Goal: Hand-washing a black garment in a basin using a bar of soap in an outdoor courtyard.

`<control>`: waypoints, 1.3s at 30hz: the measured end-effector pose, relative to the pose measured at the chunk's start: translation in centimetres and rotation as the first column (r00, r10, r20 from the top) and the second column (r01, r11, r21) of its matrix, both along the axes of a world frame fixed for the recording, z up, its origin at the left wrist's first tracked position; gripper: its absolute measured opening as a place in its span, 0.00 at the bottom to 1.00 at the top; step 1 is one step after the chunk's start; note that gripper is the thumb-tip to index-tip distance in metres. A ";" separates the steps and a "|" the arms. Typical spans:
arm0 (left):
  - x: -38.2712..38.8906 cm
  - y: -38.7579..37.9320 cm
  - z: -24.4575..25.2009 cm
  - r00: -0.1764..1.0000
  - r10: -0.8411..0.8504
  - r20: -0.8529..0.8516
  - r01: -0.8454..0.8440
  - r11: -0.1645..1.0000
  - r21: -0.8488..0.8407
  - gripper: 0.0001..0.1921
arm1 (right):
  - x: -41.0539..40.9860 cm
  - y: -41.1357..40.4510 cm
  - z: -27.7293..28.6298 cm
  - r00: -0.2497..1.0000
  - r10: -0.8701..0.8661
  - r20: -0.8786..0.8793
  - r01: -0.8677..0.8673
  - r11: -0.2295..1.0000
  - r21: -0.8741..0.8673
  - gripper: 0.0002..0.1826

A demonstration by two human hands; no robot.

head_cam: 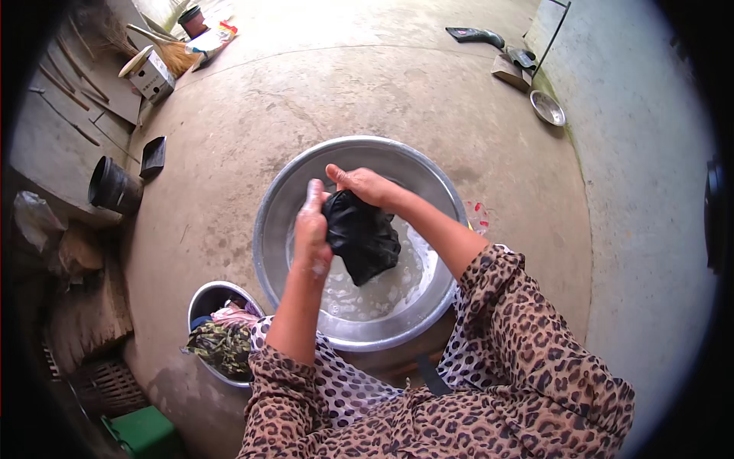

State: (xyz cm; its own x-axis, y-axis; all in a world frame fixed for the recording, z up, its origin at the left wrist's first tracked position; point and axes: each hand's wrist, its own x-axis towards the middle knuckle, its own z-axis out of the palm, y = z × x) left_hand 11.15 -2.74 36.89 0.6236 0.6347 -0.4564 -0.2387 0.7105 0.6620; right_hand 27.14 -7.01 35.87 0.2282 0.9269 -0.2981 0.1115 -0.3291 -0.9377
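Note:
A bunched, wet black cloth hangs between my two hands, above a large round metal basin. Cloudy, sudsy water lies in the basin under it. My left hand, with suds on its thumb and wrist, grips the cloth's left side. The upper edge of the cloth is held by my right hand, whose fingers are partly hidden. At the lower left, a smaller metal basin holds camouflage-patterned cloth and pink cloth.
Left of me are a black bucket, a dustpan, a green plastic container and a cardboard box. Beside the right wall are a small metal bowl and a rubber boot. Clear plastic with red marks lies beside the large basin.

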 end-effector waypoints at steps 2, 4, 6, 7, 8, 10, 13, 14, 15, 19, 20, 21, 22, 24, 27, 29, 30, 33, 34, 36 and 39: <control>-1.6 2.3 -1.2 0.984 0.166 0.057 -0.172 0.979 0.110 0.19 | -1.5 -1.2 2.6 0.977 0.202 -0.063 -0.209 0.971 -0.120 0.33; -1.8 2.7 -1.5 0.986 0.164 0.034 -0.167 0.975 0.146 0.15 | -0.8 -1.3 2.2 0.929 0.368 -0.026 -0.369 0.924 -0.099 0.25; -1.4 2.5 -1.6 0.996 0.080 0.051 -0.091 0.952 0.292 0.14 | -0.2 -1.4 2.5 0.962 0.214 -0.172 -0.214 0.977 0.017 0.21; -1.0 2.0 -0.6 0.998 -0.017 0.058 -0.010 0.903 0.430 0.14 | 0.1 -1.7 3.2 0.943 0.058 -0.327 -0.025 0.994 0.103 0.18; -1.5 1.8 0.7 0.942 -0.221 -0.253 0.329 0.756 0.566 0.17 | 0.1 -2.1 3.8 0.908 -0.021 -0.418 0.078 0.990 0.120 0.16; -2.2 2.4 -0.7 0.825 -0.323 -0.464 0.557 0.606 0.568 0.22 | -0.4 -2.4 4.6 0.843 -0.095 -0.530 0.195 0.971 0.135 0.16; -2.4 2.7 -1.2 0.803 -0.268 -0.532 0.578 0.567 0.587 0.18 | 0.5 -3.6 5.5 0.723 -0.152 -0.674 0.345 0.925 0.162 0.15; -2.6 3.0 -0.9 0.907 -0.213 -0.364 0.405 0.684 0.607 0.18 | 0.8 -3.7 5.5 0.722 -0.139 -0.678 0.339 0.925 0.172 0.14; -2.4 2.9 -0.4 0.973 -0.143 -0.183 0.224 0.779 0.586 0.17 | 1.2 -4.1 5.7 0.724 -0.136 -0.677 0.343 0.922 0.182 0.13; -2.2 2.7 1.0 0.972 0.141 0.188 -0.188 0.946 0.264 0.12 | 1.0 -2.4 2.0 0.806 -0.174 -0.566 0.333 0.923 0.190 0.12; -2.2 2.9 0.4 0.972 0.149 0.183 -0.195 0.944 0.266 0.12 | -0.2 -2.1 1.6 0.837 -0.268 -0.477 0.407 0.887 0.218 0.14; -1.8 3.2 -0.6 0.974 0.162 0.161 -0.195 0.957 0.216 0.11 | -1.5 -2.0 0.9 0.922 -0.294 -0.251 0.376 0.832 0.407 0.13; -1.7 3.6 -1.9 0.975 0.179 0.131 -0.200 0.965 0.167 0.10 | -3.8 -2.2 1.6 0.936 -0.344 0.076 0.230 0.759 0.609 0.14; -1.7 3.3 -2.8 0.981 0.190 0.045 -0.192 0.980 0.049 0.12 | -7.6 -3.5 1.6 0.860 -0.219 0.460 -0.096 0.817 0.569 0.12; -1.5 2.3 -2.9 0.986 0.106 0.132 -0.081 0.980 -0.180 0.12 | -10.8 -4.1 2.3 0.683 -0.265 0.681 -0.226 0.810 0.542 0.13; -0.5 -0.1 -4.6 0.946 0.271 0.176 -0.294 0.949 0.116 0.11 | -8.7 -2.7 1.4 0.693 -0.378 0.614 -0.059 0.819 0.570 0.15; 0.9 -1.5 -2.5 0.955 0.287 -0.072 -0.271 0.946 0.177 0.09 | -6.8 -2.0 0.4 0.656 -0.436 0.616 0.030 0.831 0.555 0.15; 0.8 -2.3 -3.6 0.972 0.229 -0.055 -0.203 0.935 0.291 0.08 | -5.6 -1.2 -1.6 0.608 -0.468 0.641 0.141 0.859 0.493 0.15; 0.4 -1.9 -3.9 0.976 0.215 -0.036 -0.205 0.962 0.178 0.08 | -7.4 -2.1 -0.8 0.667 -0.473 0.576 0.123 0.832 0.540 0.14; -2.7 1.6 -8.6 0.913 -0.043 0.406 0.041 0.999 0.012 0.08 | -10.7 -3.8 0.6 0.705 -0.409 0.580 -0.032 0.798 0.602 0.12; -1.8 -0.5 -8.9 0.954 0.215 0.209 -0.209 0.977 -0.052 0.10 | -10.0 -3.1 0.3 0.700 -0.433 0.568 -0.009 0.790 0.613 0.14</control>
